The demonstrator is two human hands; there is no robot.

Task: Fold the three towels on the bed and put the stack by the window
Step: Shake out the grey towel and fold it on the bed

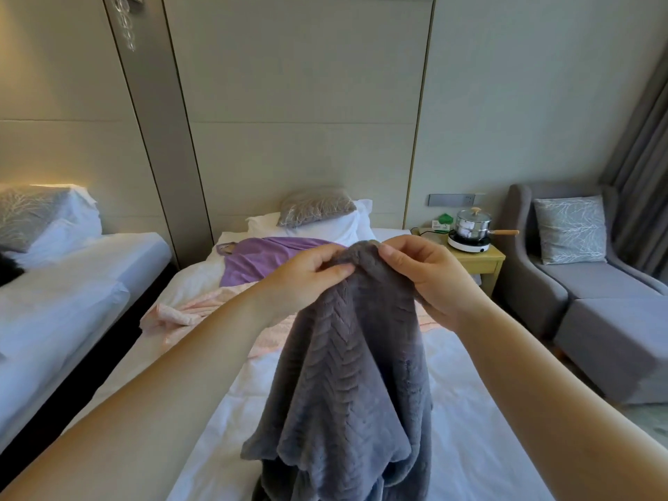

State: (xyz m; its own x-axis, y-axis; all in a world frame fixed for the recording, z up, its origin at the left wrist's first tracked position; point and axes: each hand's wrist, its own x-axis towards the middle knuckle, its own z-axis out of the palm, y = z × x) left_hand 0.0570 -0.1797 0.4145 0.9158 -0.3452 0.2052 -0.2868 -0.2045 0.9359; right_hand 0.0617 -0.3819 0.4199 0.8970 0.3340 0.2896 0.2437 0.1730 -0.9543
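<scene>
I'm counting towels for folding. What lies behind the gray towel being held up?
Behind the gray towel, a pink towel lies across the bed, a purple towel beyond it near the pillows. The gray one hides the pink towel's middle part.

Bare left hand [307, 280], bare right hand [430, 276], forearms [162, 374] bare along their visible length, short plain nails [388, 252].
</scene>
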